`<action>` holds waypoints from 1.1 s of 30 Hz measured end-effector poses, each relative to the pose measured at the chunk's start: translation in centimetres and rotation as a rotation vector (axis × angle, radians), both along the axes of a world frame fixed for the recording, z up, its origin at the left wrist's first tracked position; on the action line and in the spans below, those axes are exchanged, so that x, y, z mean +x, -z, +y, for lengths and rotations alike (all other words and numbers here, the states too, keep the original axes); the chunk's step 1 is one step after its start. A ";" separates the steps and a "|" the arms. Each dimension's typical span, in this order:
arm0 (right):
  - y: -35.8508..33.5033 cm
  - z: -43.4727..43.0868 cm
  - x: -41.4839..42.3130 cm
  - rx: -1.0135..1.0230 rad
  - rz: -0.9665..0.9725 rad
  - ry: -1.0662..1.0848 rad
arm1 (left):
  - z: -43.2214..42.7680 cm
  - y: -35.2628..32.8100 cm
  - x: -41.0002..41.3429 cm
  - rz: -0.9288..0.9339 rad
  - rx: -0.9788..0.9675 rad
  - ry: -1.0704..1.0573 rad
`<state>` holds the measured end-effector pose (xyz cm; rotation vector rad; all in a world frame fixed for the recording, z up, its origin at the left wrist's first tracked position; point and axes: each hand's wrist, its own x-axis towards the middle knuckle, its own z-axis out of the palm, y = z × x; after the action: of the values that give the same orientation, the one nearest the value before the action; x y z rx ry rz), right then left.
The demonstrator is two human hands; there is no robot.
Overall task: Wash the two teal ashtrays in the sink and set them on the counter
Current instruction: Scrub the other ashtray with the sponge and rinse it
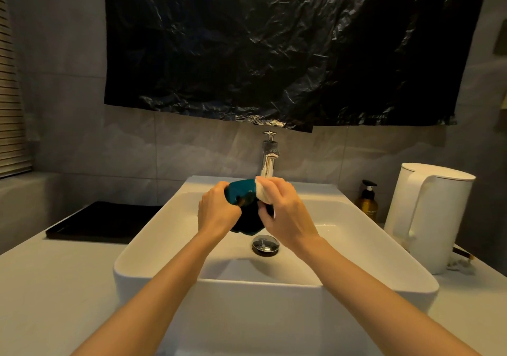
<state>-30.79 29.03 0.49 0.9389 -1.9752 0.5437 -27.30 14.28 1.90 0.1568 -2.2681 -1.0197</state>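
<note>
L hand [219, 210] grips teal ashtray [241, 192] by its left edge, fingers curled round it, held tilted over the sink [153, 246] just in front of the faucet [268, 160]. R hand [282, 210] pinches a white pad [263, 193] (cloth or sponge, can't tell) against the ashtray's right end. Dark shape [247, 225] in the basin under both hands, above the drain plug [265, 244]; too shadowed to ID. Counter [55, 287]: black tray [101, 220] left of sink; white kettle [428, 218] and amber pump bottle [367, 203] on the right. Black plastic sheet [274, 48] on the wall.
</note>
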 end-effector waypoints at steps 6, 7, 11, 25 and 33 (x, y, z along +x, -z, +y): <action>-0.2 -0.9 -0.3 0.085 0.033 -0.045 | 0.3 0.2 -0.1 -0.026 -0.066 0.013; 0.0 -0.6 -0.6 0.047 0.008 -0.034 | 0.3 0.2 -0.1 -0.030 -0.033 0.001; 0.5 -0.4 -0.4 -0.030 -0.052 -0.039 | 0.1 0.0 -0.1 -0.014 0.050 -0.007; 0.2 -1.2 -0.4 -0.080 -0.034 -0.022 | 0.2 0.3 -0.3 0.013 0.077 0.056; 0.4 -0.9 -0.7 -0.113 -0.079 -0.005 | 0.2 0.2 -0.5 0.021 0.225 0.058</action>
<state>-31.52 28.17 0.12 0.8641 -1.9896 0.6976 -27.83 14.44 1.68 0.1749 -2.1460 -1.3004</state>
